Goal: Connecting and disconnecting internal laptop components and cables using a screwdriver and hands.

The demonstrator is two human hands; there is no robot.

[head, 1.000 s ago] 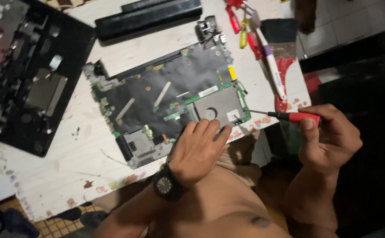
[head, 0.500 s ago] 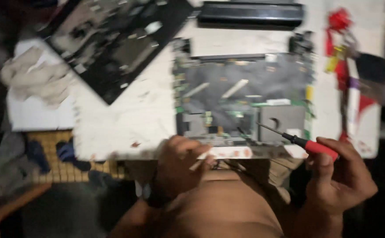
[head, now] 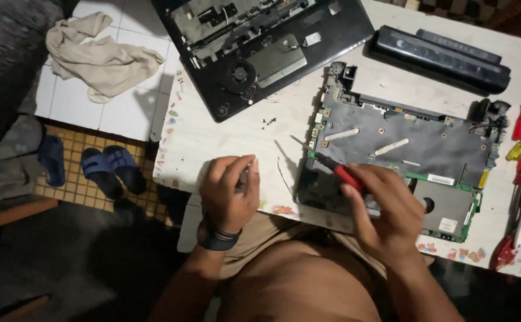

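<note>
Right hand [head: 385,206] is clenched around the red-handled screwdriver [head: 347,176], its shaft angling up-left onto the circuit board's [head: 403,143] near-left corner, by the tabletop's [head: 224,143] near edge. Left hand [head: 229,194], curled over the bare tabletop just left of the board, pinches something small I cannot make out.

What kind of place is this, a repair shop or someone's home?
Probably a home corner used for electronics repair: a bare laptop circuit board and opened laptop shell on a small table, with sandals on the tiled floor.
</note>
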